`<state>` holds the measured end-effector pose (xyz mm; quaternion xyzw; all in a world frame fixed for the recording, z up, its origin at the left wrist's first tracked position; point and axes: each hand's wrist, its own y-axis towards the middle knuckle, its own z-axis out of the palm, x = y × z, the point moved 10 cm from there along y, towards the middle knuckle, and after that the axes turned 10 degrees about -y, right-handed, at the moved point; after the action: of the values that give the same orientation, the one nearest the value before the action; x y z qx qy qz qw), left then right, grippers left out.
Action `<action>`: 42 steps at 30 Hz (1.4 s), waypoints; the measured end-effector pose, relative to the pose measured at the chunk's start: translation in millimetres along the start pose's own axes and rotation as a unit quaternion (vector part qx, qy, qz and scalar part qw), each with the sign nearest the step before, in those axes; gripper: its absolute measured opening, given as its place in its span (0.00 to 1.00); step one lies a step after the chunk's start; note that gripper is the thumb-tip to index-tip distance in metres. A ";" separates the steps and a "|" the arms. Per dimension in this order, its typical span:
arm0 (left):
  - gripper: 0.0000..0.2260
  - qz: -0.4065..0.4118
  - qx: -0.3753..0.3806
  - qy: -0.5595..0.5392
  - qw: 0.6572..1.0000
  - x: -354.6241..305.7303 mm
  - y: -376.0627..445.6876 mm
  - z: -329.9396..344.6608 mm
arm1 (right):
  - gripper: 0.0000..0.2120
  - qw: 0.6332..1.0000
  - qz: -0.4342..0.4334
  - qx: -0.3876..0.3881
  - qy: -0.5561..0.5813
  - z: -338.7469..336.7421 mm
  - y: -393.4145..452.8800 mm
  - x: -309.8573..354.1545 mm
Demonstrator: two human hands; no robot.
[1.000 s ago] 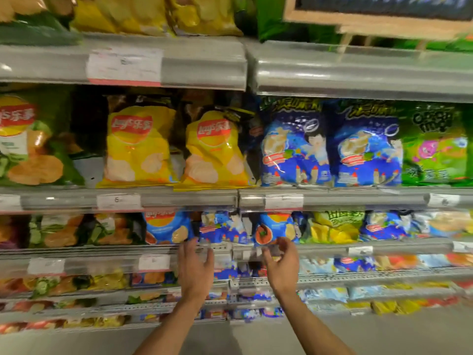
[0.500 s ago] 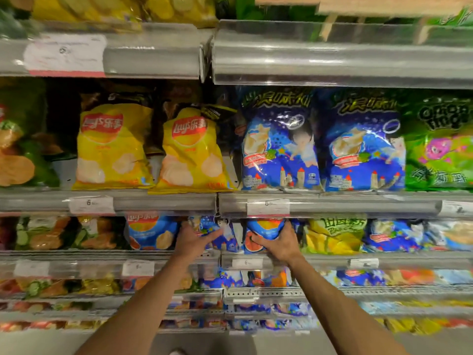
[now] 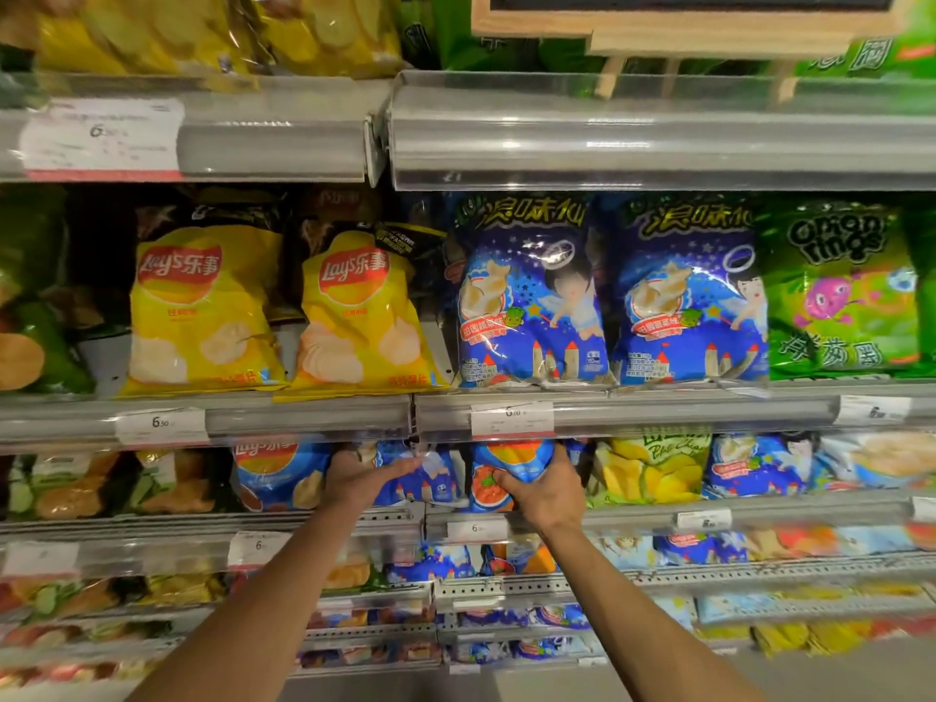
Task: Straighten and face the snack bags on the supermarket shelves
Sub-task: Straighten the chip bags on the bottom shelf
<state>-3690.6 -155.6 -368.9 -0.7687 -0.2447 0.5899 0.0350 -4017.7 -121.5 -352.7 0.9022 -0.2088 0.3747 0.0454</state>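
Observation:
Both my hands reach into the third shelf from the top. My right hand (image 3: 544, 491) grips a blue chip bag with a red-orange picture (image 3: 511, 461), thumb on its front and fingers round its right side. My left hand (image 3: 362, 476) lies with fingers stretched out against a blue castle-print bag (image 3: 430, 481) to the left of it. A blue Lay's bag (image 3: 276, 473) stands left of my left hand. On the shelf above stand two yellow Lay's bags (image 3: 202, 311) and two blue angel-print bags (image 3: 529, 301).
A green onion-rings bag (image 3: 841, 291) stands at the right of the upper shelf. A yellow-green bag (image 3: 648, 468) and more blue bags sit right of my right hand. Grey shelf rails (image 3: 304, 415) with price tags jut out. A wooden-framed board (image 3: 709, 22) hangs at top right.
Both hands rose from the shelf rail into the third shelf. My right hand took hold of the blue chip bag; my left hand came to rest on the bag beside it. The view moved closer.

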 end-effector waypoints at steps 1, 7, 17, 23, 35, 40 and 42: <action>0.40 0.002 -0.009 -0.004 1.000 -0.7 -0.8 -2.2 | 0.35 1.000 0.000 0.002 0.008 -1.2 -2.8 -0.4; 0.33 0.033 -0.056 -0.024 0.998 -9.4 -12.0 -0.2 | 0.27 0.995 -0.006 0.035 0.090 -3.8 -26.7 -8.5; 0.33 0.060 0.000 -0.001 0.998 -25.6 -46.1 77.0 | 0.26 0.991 0.031 -0.017 0.128 -48.0 -52.0 -74.8; 0.28 0.048 0.031 0.006 0.998 -26.1 -66.0 121.4 | 0.26 0.991 0.029 -0.037 0.122 -76.0 -57.5 -93.9; 0.34 0.044 0.099 0.054 0.993 -25.3 -71.0 168.2 | 0.27 0.987 0.060 -0.080 0.128 -96.7 -84.9 -124.8; 0.28 0.121 0.167 0.099 0.973 -30.0 -70.4 153.8 | 0.26 0.988 0.063 -0.062 0.125 -73.0 -95.2 -98.9; 0.26 0.166 0.156 0.152 0.962 -27.5 -69.9 131.2 | 0.27 0.990 0.053 -0.058 0.120 -58.5 -100.7 -78.8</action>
<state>-3840.3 -136.5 -360.0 -0.8643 -0.0104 0.4943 0.0924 -4064.6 11.0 -358.1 0.8339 -0.2710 0.4698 0.1022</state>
